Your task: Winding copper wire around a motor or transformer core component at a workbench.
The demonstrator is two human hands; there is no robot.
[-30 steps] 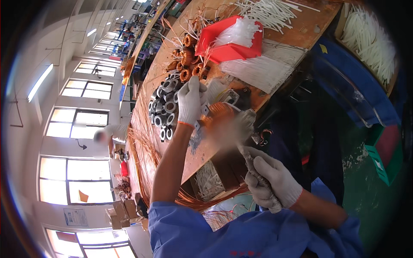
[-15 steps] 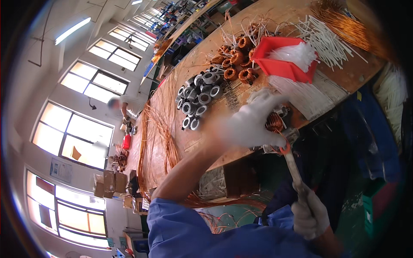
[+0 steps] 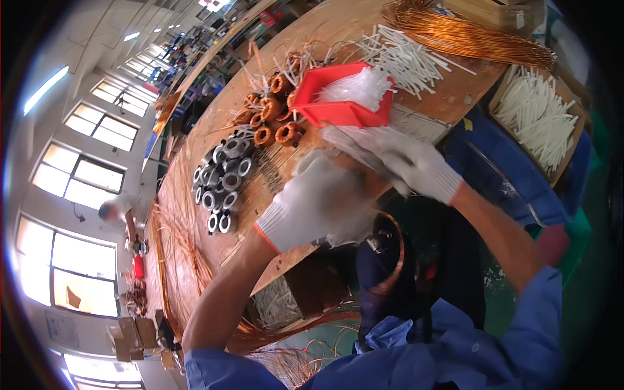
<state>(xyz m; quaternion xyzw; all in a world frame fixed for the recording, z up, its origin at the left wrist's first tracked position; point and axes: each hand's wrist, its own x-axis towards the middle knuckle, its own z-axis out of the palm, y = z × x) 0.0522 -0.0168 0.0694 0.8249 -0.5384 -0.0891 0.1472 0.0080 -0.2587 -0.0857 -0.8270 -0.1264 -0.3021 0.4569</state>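
My left hand, in a white knitted glove, is curled at the near table edge around a copper-wound ring, which is smeared by motion and mostly hidden. A copper wire loops down from beside it in front of my dark trousers. My right hand, gloved too, is in front of the red bin. A pale stick lies along its fingers, which look closed on it, though blur softens the grip. White plastic strips fill the bin.
Grey ring cores are heaped left of my hands, beside several finished copper coils. White tubes and a copper wire bundle lie at the back. A box of white tubes stands right, above a blue crate.
My right hand has risen from low in front of me to beside the red bin, bringing the stick off the wire. My left hand remains at the table edge. The whole view has shifted.
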